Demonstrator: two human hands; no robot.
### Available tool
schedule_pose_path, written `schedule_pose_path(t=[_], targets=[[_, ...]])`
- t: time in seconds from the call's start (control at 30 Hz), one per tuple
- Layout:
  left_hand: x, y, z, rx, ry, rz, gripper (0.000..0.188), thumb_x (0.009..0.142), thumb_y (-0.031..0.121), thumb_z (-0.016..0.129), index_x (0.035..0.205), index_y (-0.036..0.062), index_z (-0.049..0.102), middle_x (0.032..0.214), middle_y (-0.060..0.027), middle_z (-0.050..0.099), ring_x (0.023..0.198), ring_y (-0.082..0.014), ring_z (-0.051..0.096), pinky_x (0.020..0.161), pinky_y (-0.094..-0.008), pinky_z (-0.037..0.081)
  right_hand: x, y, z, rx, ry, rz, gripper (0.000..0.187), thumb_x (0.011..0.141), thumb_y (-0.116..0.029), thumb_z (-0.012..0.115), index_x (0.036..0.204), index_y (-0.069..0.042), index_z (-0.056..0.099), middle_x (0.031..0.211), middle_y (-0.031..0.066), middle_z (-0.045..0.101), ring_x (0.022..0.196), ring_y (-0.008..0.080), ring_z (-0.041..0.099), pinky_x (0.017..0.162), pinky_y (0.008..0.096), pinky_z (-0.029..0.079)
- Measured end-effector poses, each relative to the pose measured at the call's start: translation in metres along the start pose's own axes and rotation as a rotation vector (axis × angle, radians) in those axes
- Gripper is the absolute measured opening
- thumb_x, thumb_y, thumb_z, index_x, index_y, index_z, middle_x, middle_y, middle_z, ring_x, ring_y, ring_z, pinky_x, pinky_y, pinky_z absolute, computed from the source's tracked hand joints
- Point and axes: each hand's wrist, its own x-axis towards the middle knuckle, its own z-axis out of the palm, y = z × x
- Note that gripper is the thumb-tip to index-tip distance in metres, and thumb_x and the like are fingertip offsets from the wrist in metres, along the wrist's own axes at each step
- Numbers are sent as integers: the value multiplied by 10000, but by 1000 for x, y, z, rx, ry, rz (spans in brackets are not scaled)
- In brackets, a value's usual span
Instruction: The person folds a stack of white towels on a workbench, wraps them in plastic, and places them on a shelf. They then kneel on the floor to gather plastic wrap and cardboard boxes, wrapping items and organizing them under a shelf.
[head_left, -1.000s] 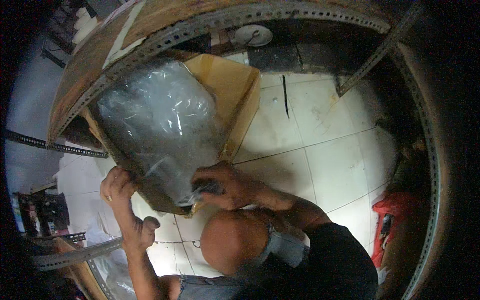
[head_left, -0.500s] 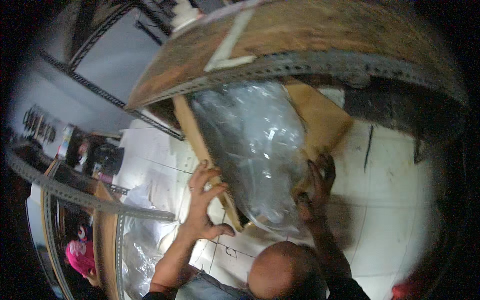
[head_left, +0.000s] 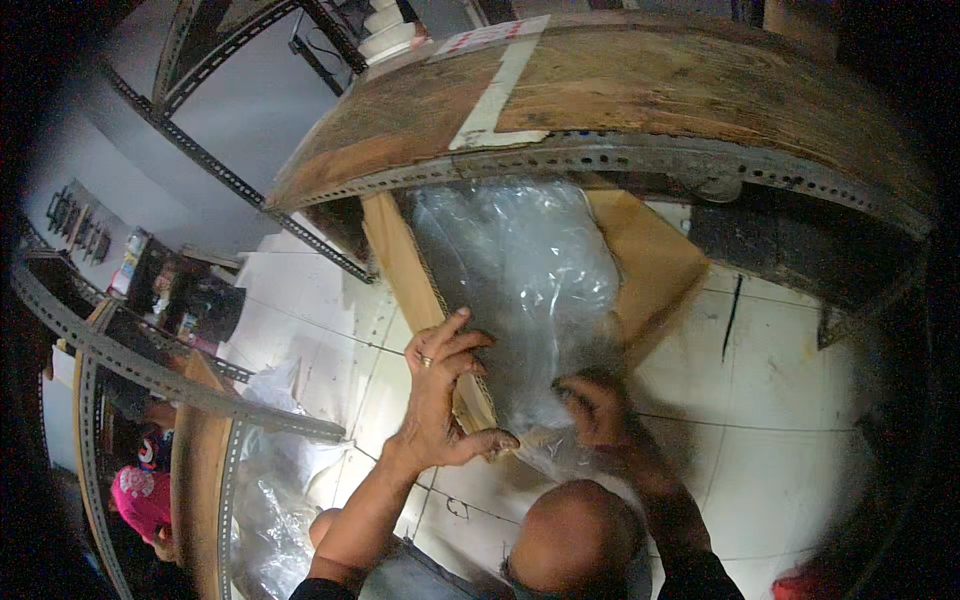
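Observation:
Under a wooden workbench (head_left: 680, 85) stands an open cardboard box (head_left: 405, 260) with clear plastic (head_left: 540, 270) inside it. The plastic hangs over the box's near end. My left hand (head_left: 445, 390) rests at the near left edge of the box, fingers spread over the cardboard wall and thumb by the near corner. Over the plastic's near end is my right hand (head_left: 598, 410), its fingers curled toward the sheet. Shadow and blur hide whether those fingers grip anything. One cardboard flap (head_left: 650, 265) leans outward on the right.
A perforated metal rail (head_left: 470, 158) edges the bench above the box. At left stands a metal-framed table (head_left: 200, 470), with more clear plastic (head_left: 270, 530) on the floor beside it. Someone in a pink head covering (head_left: 140, 500) is at far left. White tiles (head_left: 690, 440) cover the floor.
My right hand has come off the box's right side and moved left over the plastic's near end. My left hand has shifted right along the box edge. The view has tilted slightly.

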Motion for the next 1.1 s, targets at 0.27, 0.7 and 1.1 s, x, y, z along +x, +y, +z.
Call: schedule_pose_path(t=[0.27,0.7,1.1], targets=[[7,8,-1,-2,14,10,738,627,465,856,1134,73,491,1242,-159,557,1338,-384,405,1023,-516,222,-89,29,-119,939,826,205,233,954,-270,495,967,-60,593,840,43,559,719,192,539,620,347,472],[-3,7,-25,7,21,29,626,586,360,807,1042,35,526,1121,-180,558,1125,-359,486,1000,-479,302,-9,11,-101,157,1425,285,346,948,-179,525,1238,7,538,1192,146,609,1035,277,607,949,390,495],[-8,14,-47,17,5,23,625,581,330,822,1043,31,525,1116,-173,553,1118,-345,504,969,-452,317,76,-16,59,-555,-998,-301,230,847,-163,566,929,3,704,916,206,700,850,286,672,818,409,524]])
